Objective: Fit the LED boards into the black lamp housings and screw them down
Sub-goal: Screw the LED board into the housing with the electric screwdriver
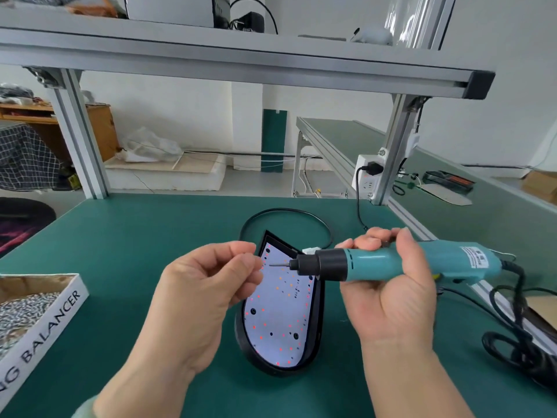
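Green bench mat [120, 251] under an aluminium-frame shelf, cluttered room behind. Far left of the fingers, an open box [51, 324] of loose screws [21, 309]. The left hand [199, 294] was raised, with thumb and forefinger pinched together just at the tip of the bit [278, 264]. Probably a screw was between them, but it was too small to tell. Directly below the fingertips of both hands, the white LED board [277, 321] sat inside the black lamp housing [318, 312], which lay flat on the mat. The right hand [391, 297] was clenched around the teal electric screwdriver [391, 263], held level with its bit pointing left at the left fingertips. Its cable [512, 327] coiled off beyond the right hand. Risks: a screw seated crooked on the bit could fall onto the board or roll off among the LEDs. The bit sat close to the pinching fingertips, so an accidental trigger could nick them. Cable drag could tilt the driver, strip the thread or scratch the board.
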A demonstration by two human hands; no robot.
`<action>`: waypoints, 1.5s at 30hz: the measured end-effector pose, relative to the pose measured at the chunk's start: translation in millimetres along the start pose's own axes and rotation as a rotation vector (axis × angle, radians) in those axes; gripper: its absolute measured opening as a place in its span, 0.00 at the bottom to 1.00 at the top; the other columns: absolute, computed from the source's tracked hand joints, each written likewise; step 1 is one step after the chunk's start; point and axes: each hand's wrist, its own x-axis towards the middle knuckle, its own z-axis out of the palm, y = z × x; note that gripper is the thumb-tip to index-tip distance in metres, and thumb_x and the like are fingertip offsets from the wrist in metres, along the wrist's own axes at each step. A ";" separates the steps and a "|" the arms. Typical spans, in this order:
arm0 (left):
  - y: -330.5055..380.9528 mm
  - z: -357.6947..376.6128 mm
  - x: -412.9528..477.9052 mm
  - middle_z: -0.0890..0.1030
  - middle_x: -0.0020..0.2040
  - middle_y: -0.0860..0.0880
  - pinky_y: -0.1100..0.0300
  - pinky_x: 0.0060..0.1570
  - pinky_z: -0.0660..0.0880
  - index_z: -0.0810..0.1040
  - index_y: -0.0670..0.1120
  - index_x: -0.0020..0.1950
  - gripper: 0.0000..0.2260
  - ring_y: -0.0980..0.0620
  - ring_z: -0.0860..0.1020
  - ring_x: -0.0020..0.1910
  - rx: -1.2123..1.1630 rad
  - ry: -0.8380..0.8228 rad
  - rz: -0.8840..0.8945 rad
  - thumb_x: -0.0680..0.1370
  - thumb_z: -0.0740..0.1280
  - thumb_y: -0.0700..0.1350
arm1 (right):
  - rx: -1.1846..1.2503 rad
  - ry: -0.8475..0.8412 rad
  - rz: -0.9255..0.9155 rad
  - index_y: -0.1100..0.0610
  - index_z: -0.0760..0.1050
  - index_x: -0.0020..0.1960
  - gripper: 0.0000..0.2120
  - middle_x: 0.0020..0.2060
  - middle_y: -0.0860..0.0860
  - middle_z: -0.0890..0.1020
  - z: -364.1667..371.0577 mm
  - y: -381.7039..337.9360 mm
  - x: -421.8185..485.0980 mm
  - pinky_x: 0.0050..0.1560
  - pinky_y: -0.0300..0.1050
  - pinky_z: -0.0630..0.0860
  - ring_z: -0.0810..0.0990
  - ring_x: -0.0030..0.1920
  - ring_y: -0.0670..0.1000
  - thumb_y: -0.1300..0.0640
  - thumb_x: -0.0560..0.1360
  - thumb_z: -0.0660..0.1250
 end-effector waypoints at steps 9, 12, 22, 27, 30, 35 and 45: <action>-5.3 7.0 -6.7 0.85 0.35 0.45 0.67 0.30 0.76 0.85 0.55 0.37 0.15 0.54 0.82 0.31 0.087 -0.045 -0.029 0.76 0.67 0.38 | 0.060 0.011 -0.021 0.54 0.71 0.42 0.03 0.31 0.47 0.73 -0.5 -3.0 -5.7 0.40 0.44 0.78 0.75 0.29 0.46 0.56 0.72 0.66; -7.2 11.0 -8.9 0.84 0.35 0.45 0.67 0.29 0.76 0.85 0.54 0.37 0.13 0.54 0.81 0.30 0.085 -0.057 -0.044 0.76 0.67 0.40 | 0.059 -0.003 -0.025 0.53 0.70 0.41 0.04 0.31 0.47 0.73 -0.2 -1.8 -6.0 0.39 0.43 0.78 0.75 0.29 0.46 0.57 0.71 0.65; -8.8 11.3 -11.2 0.84 0.34 0.45 0.66 0.28 0.75 0.85 0.54 0.38 0.10 0.53 0.80 0.29 0.102 -0.090 -0.039 0.75 0.68 0.42 | 0.061 -0.036 -0.032 0.53 0.68 0.43 0.06 0.31 0.47 0.72 0.1 0.2 -6.9 0.39 0.42 0.78 0.73 0.28 0.45 0.60 0.69 0.65; -8.2 5.6 -8.8 0.84 0.33 0.46 0.67 0.28 0.74 0.85 0.53 0.39 0.09 0.53 0.80 0.28 0.209 -0.146 -0.001 0.75 0.68 0.41 | 0.049 -0.073 -0.034 0.53 0.69 0.43 0.05 0.32 0.46 0.72 -0.4 1.1 -8.5 0.39 0.42 0.77 0.73 0.29 0.45 0.59 0.70 0.65; -10.4 6.5 -8.3 0.84 0.33 0.46 0.67 0.28 0.75 0.84 0.52 0.39 0.09 0.54 0.81 0.28 0.231 -0.118 0.025 0.75 0.69 0.41 | 0.032 -0.079 -0.049 0.53 0.69 0.44 0.05 0.32 0.46 0.72 -1.0 2.2 -9.6 0.40 0.41 0.77 0.73 0.29 0.45 0.59 0.71 0.64; -13.9 4.4 -3.6 0.85 0.36 0.46 0.67 0.29 0.75 0.85 0.47 0.40 0.06 0.53 0.81 0.30 0.192 -0.115 -0.022 0.74 0.70 0.41 | 0.024 -0.038 -0.065 0.53 0.69 0.43 0.07 0.31 0.47 0.72 -0.4 2.1 -8.3 0.40 0.42 0.77 0.73 0.28 0.46 0.60 0.69 0.65; -29.4 -19.7 22.7 0.83 0.44 0.55 0.55 0.50 0.78 0.78 0.49 0.60 0.17 0.54 0.82 0.45 0.563 0.145 -0.045 0.73 0.71 0.52 | -0.061 0.005 -0.073 0.53 0.69 0.43 0.05 0.30 0.46 0.72 -7.2 -3.6 -2.0 0.38 0.42 0.76 0.73 0.28 0.46 0.60 0.72 0.65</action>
